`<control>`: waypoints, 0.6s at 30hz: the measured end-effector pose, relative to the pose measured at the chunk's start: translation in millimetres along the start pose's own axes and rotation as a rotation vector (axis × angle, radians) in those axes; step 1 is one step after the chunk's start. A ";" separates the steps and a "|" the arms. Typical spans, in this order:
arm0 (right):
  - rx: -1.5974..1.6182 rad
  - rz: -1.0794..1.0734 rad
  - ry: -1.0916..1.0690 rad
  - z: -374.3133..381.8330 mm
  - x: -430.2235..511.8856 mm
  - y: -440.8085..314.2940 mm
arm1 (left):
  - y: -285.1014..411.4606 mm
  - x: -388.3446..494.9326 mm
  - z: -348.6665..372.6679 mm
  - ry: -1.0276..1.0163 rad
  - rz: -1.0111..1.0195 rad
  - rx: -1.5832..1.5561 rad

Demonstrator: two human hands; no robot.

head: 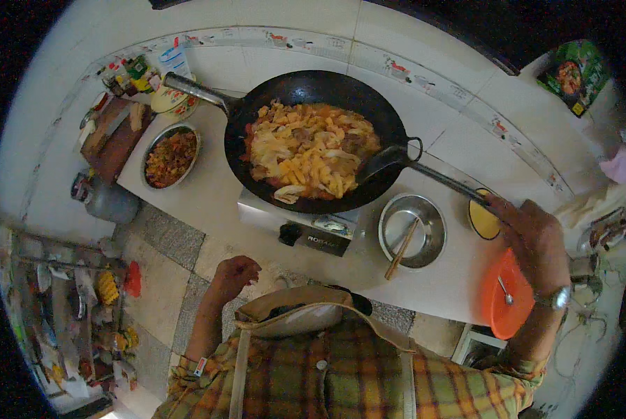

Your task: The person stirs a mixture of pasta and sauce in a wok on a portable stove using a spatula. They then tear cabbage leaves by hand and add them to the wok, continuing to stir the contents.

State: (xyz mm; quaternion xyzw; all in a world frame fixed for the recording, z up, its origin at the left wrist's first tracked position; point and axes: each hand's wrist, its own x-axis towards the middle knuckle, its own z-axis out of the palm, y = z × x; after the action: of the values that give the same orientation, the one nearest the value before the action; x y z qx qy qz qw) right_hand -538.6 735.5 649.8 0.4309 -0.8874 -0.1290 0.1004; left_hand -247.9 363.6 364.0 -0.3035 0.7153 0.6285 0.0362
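Observation:
My right hand point(535, 238) grips the long handle of a metal wok spatula point(444, 180), its blade resting in the food at the right inside of the wok. The black wok point(313, 84) sits on a gas stove point(297, 220) with a knob in front. Yellow egg-like strips, pale slices and reddish bits make up the food point(313, 152) in it. My left hand point(238, 273) hangs in front of the counter, fingers loosely curled, nothing seen in it. Beside the wok, at left, stands a metal bowl point(197, 157) of chopped reddish-brown food.
On the counter point(423, 288), wooden chopsticks point(402, 249) lean in a steel bowl point(439, 220). An orange basin point(494, 309) holding a spoon point(508, 296) and a yellow-lined bowl point(483, 220) sit near my right arm. At left are a wooden board point(116, 136), bottles point(129, 76) and a gas cylinder point(111, 201).

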 end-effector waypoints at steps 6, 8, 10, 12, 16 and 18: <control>0.092 -0.035 0.042 45.5 23.7 -49.4 | -14.3 17.7 -13.8 -0.099 0.077 -0.027; 0.082 -0.001 0.069 54.8 28.2 -64.1 | -18.8 19.9 -18.2 -0.133 0.178 0.054; 0.065 0.056 0.062 64.2 33.2 -82.5 | -23.0 20.7 -22.8 -0.156 0.193 0.042; 0.048 0.143 0.014 72.6 34.7 -104.7 | -26.7 21.5 -26.1 -0.172 0.117 -0.049; 0.023 0.201 0.007 80.4 36.2 -140.7 | -30.9 26.1 -31.0 -0.169 0.204 0.028; -0.029 0.223 -0.054 74.3 35.2 -146.3 | -31.7 31.1 -33.8 -0.202 0.201 0.017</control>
State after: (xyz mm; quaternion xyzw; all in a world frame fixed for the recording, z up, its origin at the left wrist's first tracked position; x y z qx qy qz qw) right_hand -473.4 631.2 535.6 0.3245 -0.9302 -0.1416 0.0966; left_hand -246.8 319.6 329.7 -0.1651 0.7400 0.6503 0.0472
